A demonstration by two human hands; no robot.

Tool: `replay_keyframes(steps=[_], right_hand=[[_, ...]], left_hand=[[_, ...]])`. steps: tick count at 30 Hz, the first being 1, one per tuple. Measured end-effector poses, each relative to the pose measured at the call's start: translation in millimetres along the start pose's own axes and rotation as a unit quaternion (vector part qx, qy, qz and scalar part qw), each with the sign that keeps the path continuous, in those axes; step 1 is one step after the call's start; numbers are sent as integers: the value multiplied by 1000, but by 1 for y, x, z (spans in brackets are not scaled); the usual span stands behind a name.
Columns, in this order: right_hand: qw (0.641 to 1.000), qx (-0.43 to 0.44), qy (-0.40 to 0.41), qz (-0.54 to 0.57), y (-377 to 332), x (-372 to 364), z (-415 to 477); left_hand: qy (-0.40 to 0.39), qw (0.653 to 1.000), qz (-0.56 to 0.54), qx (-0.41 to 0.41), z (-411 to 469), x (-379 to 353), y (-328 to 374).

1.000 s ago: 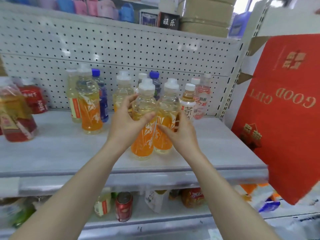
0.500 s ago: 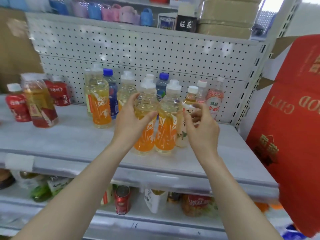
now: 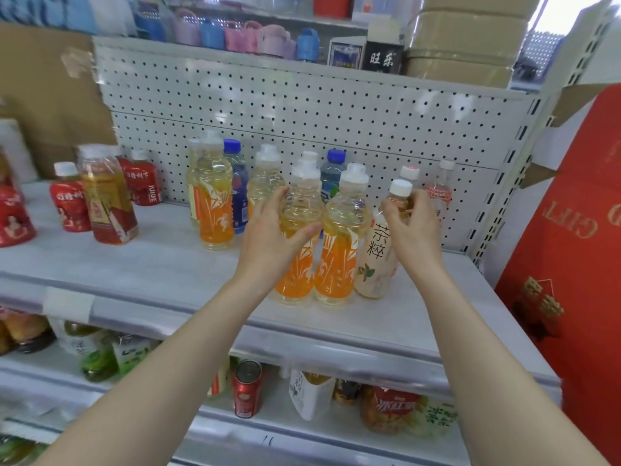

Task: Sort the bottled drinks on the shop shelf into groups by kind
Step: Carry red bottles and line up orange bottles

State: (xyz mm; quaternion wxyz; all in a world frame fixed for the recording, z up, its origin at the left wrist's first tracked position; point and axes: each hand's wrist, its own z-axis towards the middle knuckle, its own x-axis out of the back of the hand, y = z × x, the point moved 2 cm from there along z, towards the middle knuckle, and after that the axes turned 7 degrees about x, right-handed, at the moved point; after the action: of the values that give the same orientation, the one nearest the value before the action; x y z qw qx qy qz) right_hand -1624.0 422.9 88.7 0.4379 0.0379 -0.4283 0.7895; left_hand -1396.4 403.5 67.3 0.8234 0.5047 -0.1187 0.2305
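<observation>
Two orange-label drink bottles stand side by side at the front of the grey shelf (image 3: 161, 264). My left hand (image 3: 272, 237) is wrapped around the left one (image 3: 297, 264). The right one (image 3: 339, 260) stands free beside it. My right hand (image 3: 415, 230) grips the neck of a pale tea bottle (image 3: 376, 260) with black characters, just right of the pair. Further orange-label bottles (image 3: 215, 203) stand behind on the left, with blue-capped water bottles (image 3: 238, 190) and two pink-label bottles (image 3: 438, 193) against the pegboard.
Red juice bottles (image 3: 70, 200) and an amber tea bottle (image 3: 107, 200) stand at the shelf's left. A red gift box (image 3: 571, 250) leans at the right end. The lower shelf holds a red can (image 3: 247, 388), cartons and more bottles.
My right hand left the right orange-label bottle, moved right and closed on the pale tea bottle's neck. My left hand stays on the left orange bottle. The view shifted left.
</observation>
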Motion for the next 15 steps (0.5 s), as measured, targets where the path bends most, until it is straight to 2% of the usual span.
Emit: replay_keyframes(steps=[2, 5, 7, 10, 15], right_hand=[[1000, 7, 11, 8, -2, 8, -9], [1000, 18, 12, 14, -4, 21, -23], [1000, 17, 5, 19, -4, 26, -30], [999, 15, -2, 34, -3, 29, -33], [999, 2, -27, 18, 3, 23, -41]], left_hand=[[11, 999, -33, -5, -2, 4, -2], [81, 990, -116, 6, 5, 14, -14], [97, 989, -102, 39, 19, 17, -30], [39, 991, -64, 108, 41, 14, -48], [-50, 980, -106, 161, 53, 3, -53]])
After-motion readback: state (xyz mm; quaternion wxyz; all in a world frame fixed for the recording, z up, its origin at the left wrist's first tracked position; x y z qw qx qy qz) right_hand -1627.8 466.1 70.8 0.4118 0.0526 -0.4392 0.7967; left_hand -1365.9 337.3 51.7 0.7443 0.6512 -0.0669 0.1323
